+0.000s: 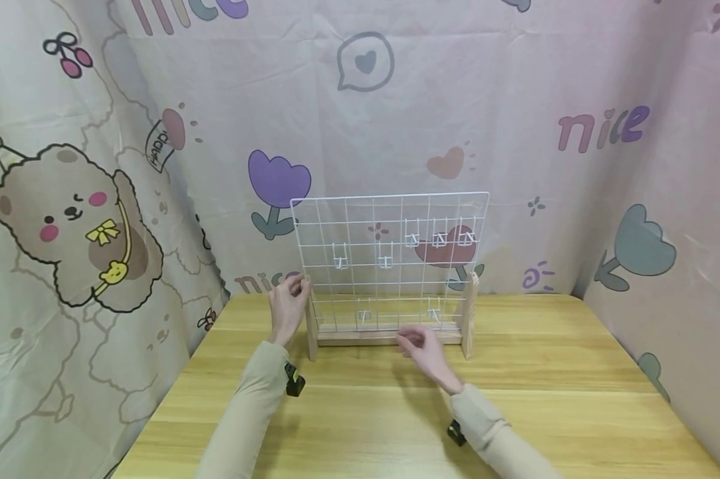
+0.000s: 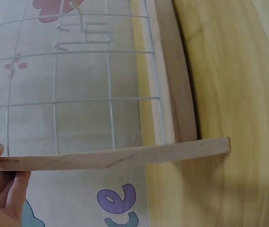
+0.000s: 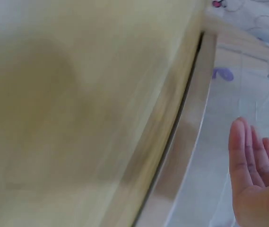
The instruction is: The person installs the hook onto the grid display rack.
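Note:
A white wire grid rack (image 1: 389, 195) stands upright on the table in a wooden frame. My left hand (image 1: 286, 309) pinches the upper end of the frame's left wooden post (image 1: 310, 332), thumb on one side and fingers on the other, as the left wrist view confirms. In front of the bottom wooden crossbar (image 1: 350, 338) is my right hand (image 1: 424, 349), slightly blurred. In the right wrist view that hand (image 3: 257, 189) has extended fingers, the thumb apart and nothing between them. Small white wire hooks (image 1: 340, 261) hang on the grid, several in the upper rows and two low down.
The wood-grain table (image 1: 360, 426) spreads out around the rack. Behind it hangs a printed curtain (image 1: 515, 80), with more patterned cloth (image 1: 24, 346) along the left and right sides. The right wooden post (image 1: 469, 322) stands at the rack's far end.

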`<move>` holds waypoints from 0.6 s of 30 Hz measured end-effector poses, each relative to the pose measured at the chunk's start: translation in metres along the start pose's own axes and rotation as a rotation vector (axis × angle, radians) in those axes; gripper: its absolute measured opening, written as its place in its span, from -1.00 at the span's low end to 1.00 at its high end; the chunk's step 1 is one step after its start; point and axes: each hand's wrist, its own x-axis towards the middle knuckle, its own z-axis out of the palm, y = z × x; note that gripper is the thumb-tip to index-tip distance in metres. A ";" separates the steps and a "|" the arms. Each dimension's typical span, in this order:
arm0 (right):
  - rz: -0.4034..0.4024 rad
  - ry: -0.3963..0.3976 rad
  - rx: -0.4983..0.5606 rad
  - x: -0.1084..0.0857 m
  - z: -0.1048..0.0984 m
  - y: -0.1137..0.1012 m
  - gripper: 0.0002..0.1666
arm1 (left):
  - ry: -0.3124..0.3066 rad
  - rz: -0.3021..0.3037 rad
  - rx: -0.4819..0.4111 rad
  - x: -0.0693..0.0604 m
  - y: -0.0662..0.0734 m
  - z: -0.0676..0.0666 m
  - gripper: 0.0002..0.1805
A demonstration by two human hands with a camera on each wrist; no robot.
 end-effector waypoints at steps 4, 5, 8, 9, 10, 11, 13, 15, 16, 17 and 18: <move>-0.182 0.131 -0.114 -0.010 -0.034 0.005 -0.79 | -0.023 0.023 -0.004 -0.004 -0.002 0.000 -0.54; -0.235 0.177 -0.143 -0.011 -0.044 0.008 -0.82 | -0.028 0.032 0.004 -0.006 -0.003 -0.001 -0.52; -0.373 0.306 -0.237 -0.015 -0.072 0.016 -0.89 | -0.051 0.063 0.041 -0.014 -0.007 -0.005 -0.49; -0.412 0.346 -0.284 -0.015 -0.082 0.019 -0.92 | -0.055 0.079 0.057 -0.017 -0.009 -0.007 -0.49; -0.445 0.381 -0.330 -0.015 -0.091 0.022 -0.93 | -0.059 0.097 0.080 -0.021 -0.012 -0.009 -0.50; -0.469 0.409 -0.383 -0.015 -0.100 0.025 -0.94 | -0.063 0.116 0.107 -0.025 -0.014 -0.011 -0.51; -0.499 0.457 -0.490 -0.016 -0.117 0.029 -0.94 | -0.086 0.141 0.171 -0.033 -0.021 -0.016 -0.51; -0.497 0.485 -0.608 -0.016 -0.131 0.033 -0.93 | -0.119 0.146 0.243 -0.041 -0.028 -0.020 -0.50; -0.482 0.482 -0.658 -0.017 -0.137 0.034 -0.90 | -0.134 0.153 0.285 -0.045 -0.031 -0.022 -0.50; -0.458 0.471 -0.708 -0.017 -0.142 0.035 -0.85 | -0.150 0.159 0.317 -0.048 -0.035 -0.024 -0.50; -0.432 0.453 -0.751 -0.018 -0.146 0.036 -0.79 | -0.165 0.168 0.344 -0.052 -0.039 -0.025 -0.49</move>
